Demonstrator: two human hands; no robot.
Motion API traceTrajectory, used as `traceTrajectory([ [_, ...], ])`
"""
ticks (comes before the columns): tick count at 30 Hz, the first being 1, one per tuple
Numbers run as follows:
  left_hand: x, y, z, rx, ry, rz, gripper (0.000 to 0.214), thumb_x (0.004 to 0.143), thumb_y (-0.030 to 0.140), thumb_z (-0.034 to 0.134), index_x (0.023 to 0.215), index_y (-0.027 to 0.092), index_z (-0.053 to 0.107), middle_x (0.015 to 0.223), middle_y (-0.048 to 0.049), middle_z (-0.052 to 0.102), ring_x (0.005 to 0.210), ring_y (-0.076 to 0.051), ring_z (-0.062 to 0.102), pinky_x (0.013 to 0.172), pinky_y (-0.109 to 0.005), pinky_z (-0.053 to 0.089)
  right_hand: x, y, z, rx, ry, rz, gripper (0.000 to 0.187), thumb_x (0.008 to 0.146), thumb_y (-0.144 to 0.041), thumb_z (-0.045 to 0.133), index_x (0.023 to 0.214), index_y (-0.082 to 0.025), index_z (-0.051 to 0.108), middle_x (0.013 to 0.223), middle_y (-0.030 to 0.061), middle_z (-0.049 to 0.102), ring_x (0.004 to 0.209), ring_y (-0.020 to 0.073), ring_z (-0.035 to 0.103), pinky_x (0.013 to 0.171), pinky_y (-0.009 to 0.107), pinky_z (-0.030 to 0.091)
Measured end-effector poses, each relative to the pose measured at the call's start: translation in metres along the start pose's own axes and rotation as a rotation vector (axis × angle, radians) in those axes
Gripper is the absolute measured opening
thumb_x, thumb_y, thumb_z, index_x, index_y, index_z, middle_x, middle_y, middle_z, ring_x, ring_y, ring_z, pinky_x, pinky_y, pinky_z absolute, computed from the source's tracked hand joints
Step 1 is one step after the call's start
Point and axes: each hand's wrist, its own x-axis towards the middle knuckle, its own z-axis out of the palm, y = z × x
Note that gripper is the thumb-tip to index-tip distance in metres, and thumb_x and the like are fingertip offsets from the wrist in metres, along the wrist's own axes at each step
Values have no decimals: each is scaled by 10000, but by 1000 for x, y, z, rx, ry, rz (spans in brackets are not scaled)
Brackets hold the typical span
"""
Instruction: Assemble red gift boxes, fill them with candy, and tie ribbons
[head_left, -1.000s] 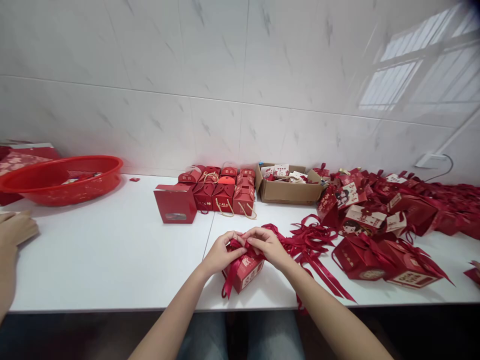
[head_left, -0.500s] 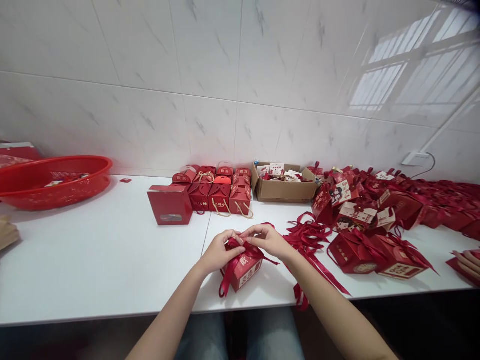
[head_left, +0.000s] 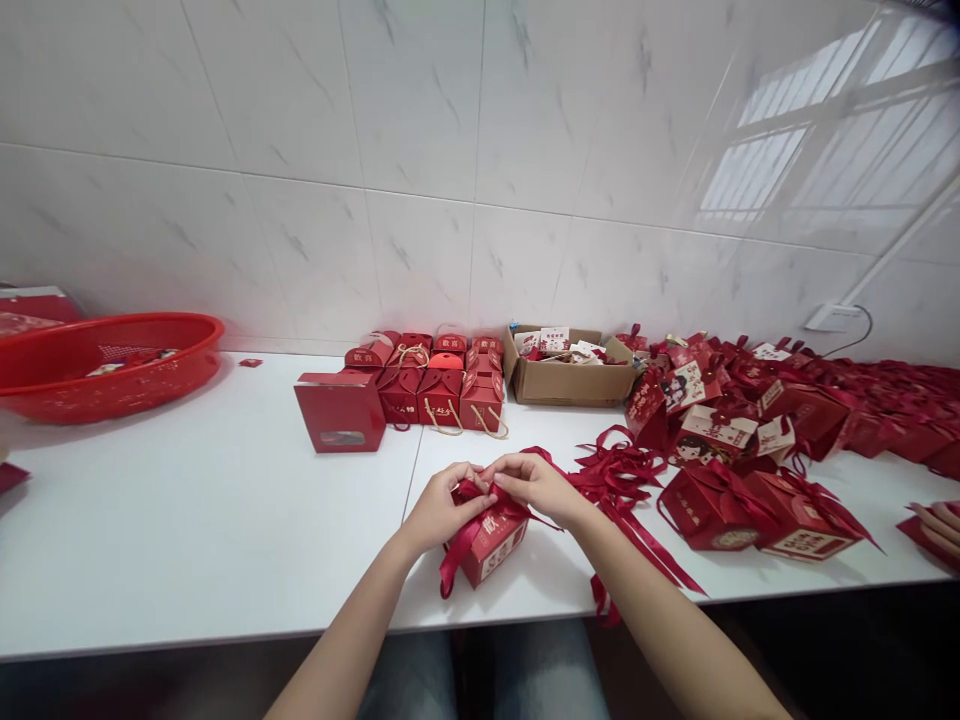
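A small red gift box (head_left: 491, 545) with white lettering stands near the table's front edge, a dark red ribbon (head_left: 459, 545) draped over it. My left hand (head_left: 437, 510) is closed, pinching the ribbon on top of the box at its left side. My right hand (head_left: 534, 483) is closed too, pinching the ribbon at the top right; the fingertips of both hands meet above the box. A loose ribbon end hangs down the box's left front.
Loose red ribbons (head_left: 622, 480) lie right of the box, then a heap of red gift boxes (head_left: 750, 440). Behind stand a row of small red boxes (head_left: 439, 385), a larger red box (head_left: 339, 410) and a cardboard carton (head_left: 570, 378). A red basket (head_left: 97, 365) sits far left. Another person's hand (head_left: 937, 525) shows far right.
The view has shifted slightly. My hands stay on the ribbon atop the box, fingertips drawing closer together. The other person's hand at the far left has gone out of sight.
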Motion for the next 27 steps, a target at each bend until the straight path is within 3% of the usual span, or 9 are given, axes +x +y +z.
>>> traceTrajectory([
  [2, 0, 2, 1, 5, 4, 0, 222, 786, 341, 632, 737, 189, 479, 812, -7, 571, 791, -174, 569, 733, -282, 470, -1, -1, 2, 27, 46, 3, 315, 780, -471, 656, 871, -170, 673, 878, 44, 665, 813, 158, 601, 767, 291, 466],
  [4, 0, 3, 2, 14, 5, -1, 221, 777, 331, 640, 724, 188, 481, 781, 3, 566, 753, -165, 558, 704, -271, 462, -1, -2, 3, 47, 81, 17, 296, 763, -451, 675, 861, -172, 660, 750, 9, 629, 692, 129, 562, 664, 256, 444],
  [7, -1, 5, 4, 17, -4, 4, 206, 768, 303, 647, 706, 185, 490, 791, 4, 585, 756, -163, 568, 717, -267, 460, -3, 0, 5, 83, 145, 42, 324, 729, -404, 712, 947, -187, 609, 560, -72, 497, 510, 81, 417, 516, 208, 332],
  [10, -3, 5, 5, 11, -7, 4, 175, 772, 291, 645, 734, 183, 513, 825, -9, 603, 787, -171, 584, 748, -277, 469, -4, 5, 8, 135, 212, 56, 396, 700, -371, 733, 1000, -200, 540, 522, -108, 446, 472, 67, 352, 488, 196, 278],
  [14, -4, 1, 6, -4, -4, -9, 155, 773, 288, 652, 788, 178, 544, 917, -39, 637, 857, -189, 608, 782, -294, 486, -5, 13, 14, 221, 269, 69, 416, 663, -367, 754, 937, -204, 487, 489, -128, 414, 445, 58, 310, 468, 186, 251],
  [22, -3, -2, 5, -33, 0, -30, 207, 754, 305, 681, 889, 161, 621, 993, -71, 686, 888, -214, 647, 789, -311, 514, -5, 24, 13, 360, 296, 80, 429, 613, -323, 798, 846, -205, 457, 473, -126, 431, 428, 48, 316, 454, 175, 243],
  [27, -4, -1, 4, -62, -23, -48, 270, 748, 309, 695, 970, 159, 668, 1094, -86, 689, 976, -234, 651, 835, -316, 519, -7, 32, 12, 429, 338, 86, 387, 654, -347, 768, 803, -201, 442, 532, -99, 483, 450, 59, 416, 453, 175, 293],
])
